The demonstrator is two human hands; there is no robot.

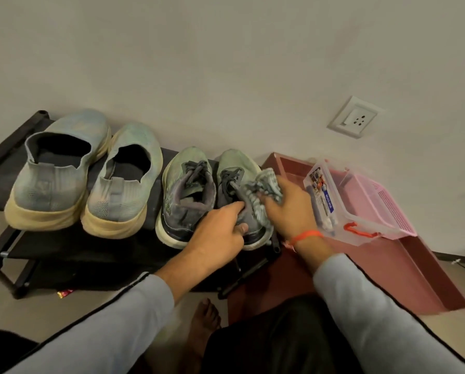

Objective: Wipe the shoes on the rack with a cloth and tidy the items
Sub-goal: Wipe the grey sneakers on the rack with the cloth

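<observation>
the left hand point(220, 233) gripped the heel of the rightmost laced shoe point(239, 190), fingers curled over the collar into the opening and the thumb pressed against the back of the heel just above the pale sole. the shoe stood on the top shelf of the black rack point(72, 249), at its right end, toe towards the wall, touching its partner, the other laced shoe point(186, 195), on its left.

the right hand point(288, 209) held a bunched grey-and-white cloth point(262, 187), fingers closed round it, and pressed it against the outer right side of the same shoe, near the laces and the collar. so the cloth lay directly between the right palm and the shoe's upper, while the left hand's hold sat lower and further back on the heel; the two hands were close together, either side of the shoe's opening.

further left on the same shelf stood a pair of pale blue slip-on shoes point(63, 168), heels facing the camera, with yellowed soles.

to the right of the rack a reddish-brown tray point(420, 273) carried a pink basket point(388, 209) and a clear plastic box point(331, 201) with orange clasps, tilted against the basket. a wall socket point(354, 117) sat above. an orange thread band point(305, 236) circled the right wrist, and a bare foot point(201, 319) showed on the floor below.
</observation>
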